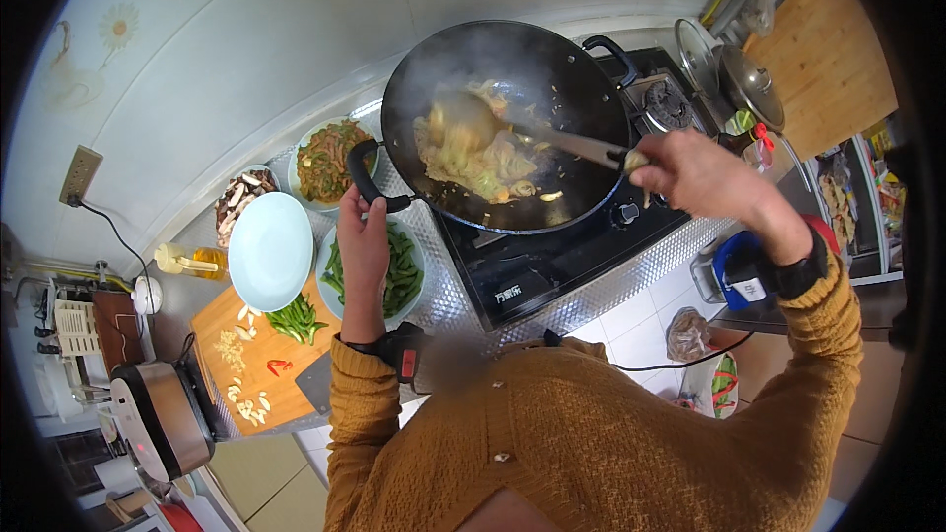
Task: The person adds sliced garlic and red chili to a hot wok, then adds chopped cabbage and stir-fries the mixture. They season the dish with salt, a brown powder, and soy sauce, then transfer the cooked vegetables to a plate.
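Observation:
Steam rises from a large black wok (591, 125) on the gas stove. Pale, yellowish food (473, 170), apparently egg or meat with sliced bits, lies in its bottom. My left hand (364, 251) grips the wok's left loop handle. My right hand (691, 170) holds a metal ladle or spatula (573, 142) by its handle end; its head is blurred over the food. Beside the left handle stand a bowl of cooked shredded food (325, 162) and, partly behind my left wrist, a bowl of cut green vegetables (403, 266).
An empty light-blue plate (270, 251), a bowl of sliced mushrooms (247, 196) and an oil bottle (192, 261) are at left. A wooden cutting board (288, 391) bears garlic and chillies, with a cleaver blade (314, 384) at its edge. Pot lids (750, 85) lean beyond the second burner (667, 105).

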The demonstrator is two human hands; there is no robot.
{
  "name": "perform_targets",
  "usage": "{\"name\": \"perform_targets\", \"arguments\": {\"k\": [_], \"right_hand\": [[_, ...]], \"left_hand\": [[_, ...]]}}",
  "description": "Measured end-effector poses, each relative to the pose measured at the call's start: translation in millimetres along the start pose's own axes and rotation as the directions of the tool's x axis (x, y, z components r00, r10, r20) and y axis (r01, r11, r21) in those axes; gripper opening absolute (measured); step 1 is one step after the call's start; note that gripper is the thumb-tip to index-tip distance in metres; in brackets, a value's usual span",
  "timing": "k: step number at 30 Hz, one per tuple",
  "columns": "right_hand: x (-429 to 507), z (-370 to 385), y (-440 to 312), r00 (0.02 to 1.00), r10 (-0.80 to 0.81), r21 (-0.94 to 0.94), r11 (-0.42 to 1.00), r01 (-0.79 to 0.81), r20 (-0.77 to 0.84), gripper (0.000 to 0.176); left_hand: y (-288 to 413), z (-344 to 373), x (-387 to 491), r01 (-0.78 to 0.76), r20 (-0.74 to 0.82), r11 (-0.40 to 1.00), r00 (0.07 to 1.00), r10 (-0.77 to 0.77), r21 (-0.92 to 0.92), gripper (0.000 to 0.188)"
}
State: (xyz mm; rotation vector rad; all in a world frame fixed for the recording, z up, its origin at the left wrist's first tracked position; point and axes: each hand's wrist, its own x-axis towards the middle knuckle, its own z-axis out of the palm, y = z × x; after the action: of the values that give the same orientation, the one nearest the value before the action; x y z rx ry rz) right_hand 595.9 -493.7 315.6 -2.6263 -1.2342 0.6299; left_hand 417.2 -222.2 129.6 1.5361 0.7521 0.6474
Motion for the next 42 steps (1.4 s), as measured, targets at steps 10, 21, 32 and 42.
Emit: {"name": "perform_targets", "arguments": {"k": [10, 21, 32, 42], "right_hand": [[-6, 2, 18, 0.988, 0.012, -0.399, 0.914, -0.074, -0.157, 0.016], [62, 64, 33, 0.827, -0.382, -0.655, 0.755, 0.023, -0.411, 0.047], [25, 44, 42, 0.889, -0.256, -0.484, 0.874, 0.045, -0.380, 0.039], [0, 29, 55, 0.915, -0.348, -0.658, 0.741, 0.135, -0.204, 0.041]], "left_hand": [[-1, -1, 1, 0.034, 0.003, 0.999, 0.999, -0.034, -0.023, 0.033], [-5, -2, 2, 0.007, 0.015, 1.000, 1.000, -0.007, 0.010, 0.033], [-13, 2, 4, -0.063, -0.009, 0.998, 0.998, 0.063, -0.017, 0.026], [-5, 1, 1, 0.030, -0.003, 0.998, 1.000, -0.030, -0.050, 0.035]]}}
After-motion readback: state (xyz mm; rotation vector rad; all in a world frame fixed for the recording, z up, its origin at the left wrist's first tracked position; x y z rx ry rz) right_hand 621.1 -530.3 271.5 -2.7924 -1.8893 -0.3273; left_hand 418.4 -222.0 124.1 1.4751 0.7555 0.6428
